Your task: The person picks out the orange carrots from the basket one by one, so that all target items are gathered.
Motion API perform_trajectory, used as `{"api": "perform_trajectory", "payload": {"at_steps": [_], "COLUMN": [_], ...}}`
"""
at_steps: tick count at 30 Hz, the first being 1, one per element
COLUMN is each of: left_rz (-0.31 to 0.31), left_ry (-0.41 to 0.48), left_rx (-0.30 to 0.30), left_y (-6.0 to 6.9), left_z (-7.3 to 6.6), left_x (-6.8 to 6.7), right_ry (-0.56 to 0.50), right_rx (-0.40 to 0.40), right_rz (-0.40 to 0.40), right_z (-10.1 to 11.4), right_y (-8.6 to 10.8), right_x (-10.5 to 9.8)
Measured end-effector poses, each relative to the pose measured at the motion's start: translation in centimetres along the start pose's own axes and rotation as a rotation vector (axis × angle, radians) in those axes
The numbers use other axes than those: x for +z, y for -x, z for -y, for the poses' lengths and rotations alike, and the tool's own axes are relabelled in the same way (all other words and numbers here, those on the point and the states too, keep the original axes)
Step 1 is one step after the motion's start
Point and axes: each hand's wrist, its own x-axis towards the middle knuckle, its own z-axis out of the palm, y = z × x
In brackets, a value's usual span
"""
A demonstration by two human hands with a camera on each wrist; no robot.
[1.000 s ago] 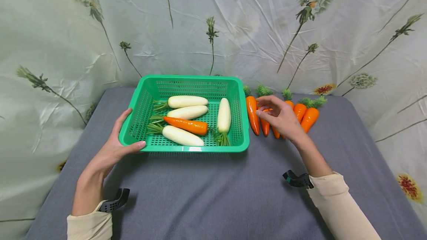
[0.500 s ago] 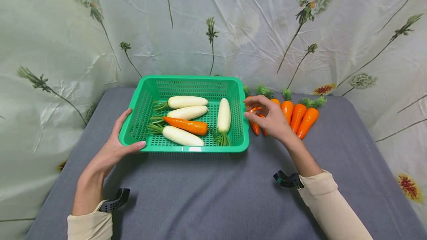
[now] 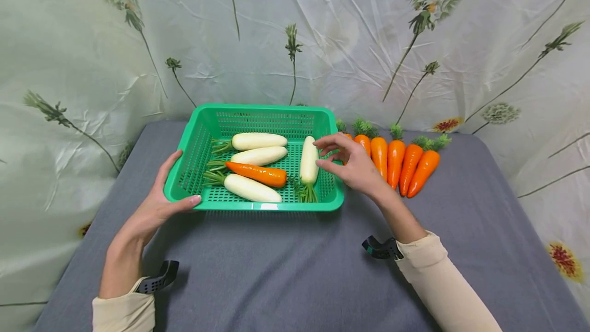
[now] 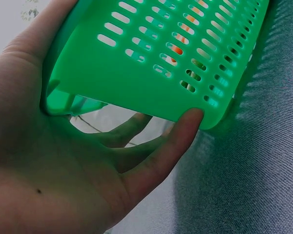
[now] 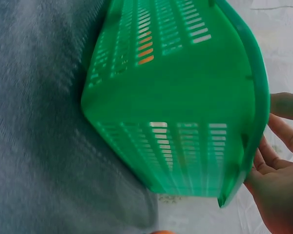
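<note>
A green plastic basket (image 3: 249,206) with slotted walls stands on the cloth. My left hand (image 3: 159,204) grips its left front corner, thumb over the rim; in the left wrist view the fingers (image 4: 168,153) curl against the outer wall. Several white radishes with green stems lie inside. One carrot (image 3: 258,173) rests among those on the left. My right hand (image 3: 352,168) hovers over the basket's right rim, fingers loosely bent and holding nothing visible. Its fingertips are close to the lone radish (image 3: 309,160) at the right; whether they touch it I cannot tell.
Right of the basket, several carrots (image 3: 396,160) with leafy green tops lie side by side, the leftmost partly behind my right hand. A grey cloth (image 3: 276,270) covers the table. A curtain (image 3: 258,55) with a dandelion print hangs behind it.
My right hand has moved left from above the carrots to over the basket's right side, uncovering more of the carrots. The left hand, the basket and its contents look unmoved.
</note>
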Motion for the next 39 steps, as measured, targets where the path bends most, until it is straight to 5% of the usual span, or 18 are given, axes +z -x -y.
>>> {"api": "perform_trajectory", "payload": {"at_steps": [19, 39], "left_rz": [-0.002, 0.001], "left_ry": [0.025, 0.025], "left_rx": [0.009, -0.016], "left_y": [0.0, -0.1], "left_z": [0.2, 0.2], "left_x": [0.0, 0.1], "right_ry": [0.072, 0.236], "right_rx": [0.082, 0.309], "right_rz": [0.162, 0.431], "right_z": [1.4, 1.2], "right_y": [-1.9, -3.7], "right_x": [3.5, 6.4]}}
